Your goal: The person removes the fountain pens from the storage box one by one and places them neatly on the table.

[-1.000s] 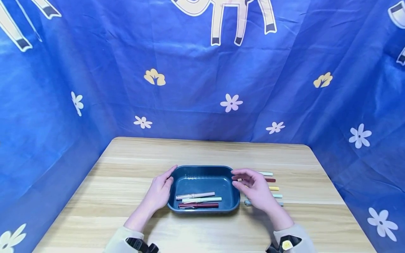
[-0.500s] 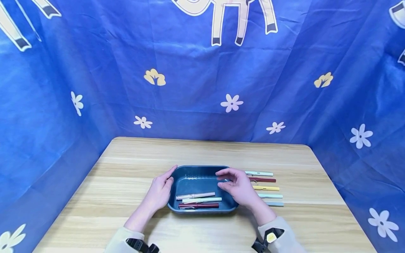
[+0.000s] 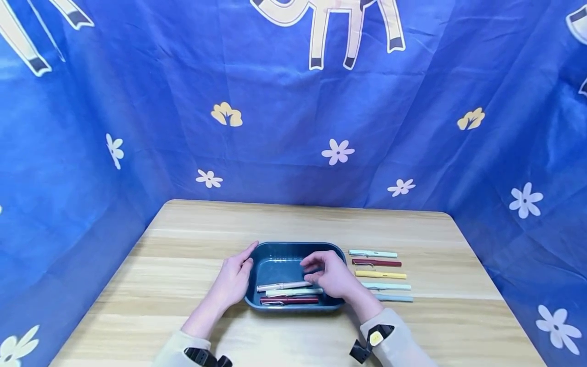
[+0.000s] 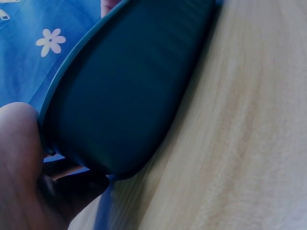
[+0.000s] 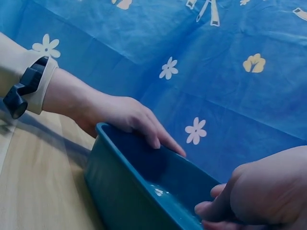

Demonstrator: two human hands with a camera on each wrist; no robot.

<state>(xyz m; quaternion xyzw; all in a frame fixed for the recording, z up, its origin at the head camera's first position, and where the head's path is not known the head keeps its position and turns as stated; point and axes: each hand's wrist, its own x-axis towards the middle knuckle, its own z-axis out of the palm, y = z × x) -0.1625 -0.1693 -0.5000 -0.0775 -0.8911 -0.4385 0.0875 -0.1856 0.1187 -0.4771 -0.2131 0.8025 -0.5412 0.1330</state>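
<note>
the left hand [image 3: 231, 279] grips the tray [image 3: 284, 250] at nine o'clock; the right hand [image 3: 331, 275], relaxed and holding nothing, hovers toward four o'clock, near the lilac pen [image 3: 281, 287].

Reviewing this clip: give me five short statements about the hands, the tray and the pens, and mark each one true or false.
1. Three pens lie in the tray. True.
2. The left hand is apart from the tray. False: it grips the tray's left end.
3. The yellow pen is in the tray. False: it lies on the table, to the right of the tray.
4. The right hand is over the right part of the tray. True.
5. Only two pens are on the table. False: five lie there, one above another in the head view.
</note>
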